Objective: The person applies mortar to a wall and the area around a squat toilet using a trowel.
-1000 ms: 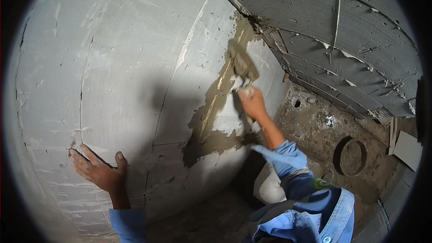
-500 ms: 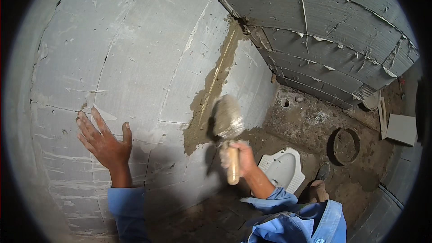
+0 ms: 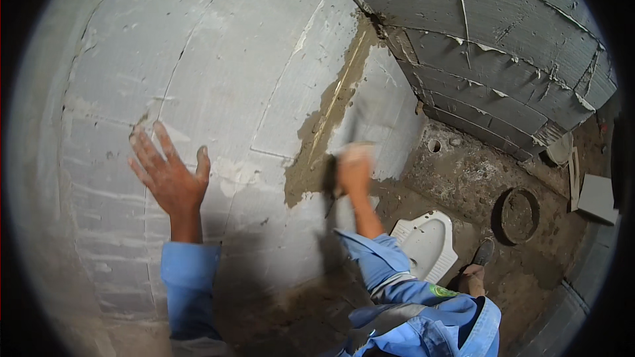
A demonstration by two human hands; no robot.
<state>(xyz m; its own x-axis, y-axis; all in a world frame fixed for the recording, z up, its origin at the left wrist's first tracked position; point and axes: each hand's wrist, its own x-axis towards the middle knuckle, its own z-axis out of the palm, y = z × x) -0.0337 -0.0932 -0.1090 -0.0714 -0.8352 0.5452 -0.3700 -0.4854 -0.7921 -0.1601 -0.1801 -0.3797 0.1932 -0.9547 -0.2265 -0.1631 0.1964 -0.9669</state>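
My left hand (image 3: 169,173) lies flat against the grey block wall (image 3: 218,59), fingers spread, holding nothing. My right hand (image 3: 355,170) grips the handle of a trowel (image 3: 350,129), which is blurred by motion and pressed against the wall. The trowel blade sits on a strip of brown wet mortar (image 3: 322,139) that runs up the wall toward the corner. Both forearms wear blue sleeves.
A second block wall (image 3: 489,33) meets the first at the corner on the right. On the rough dirt floor lie a white squat toilet pan (image 3: 426,244), a round dark ring (image 3: 520,213) and a pale slab (image 3: 596,197). My foot (image 3: 475,277) shows below.
My right hand dropped from high on the mortar strip, swung away with the trowel, and now presses it back against the wall lower down. My left hand shifted slightly up the wall.
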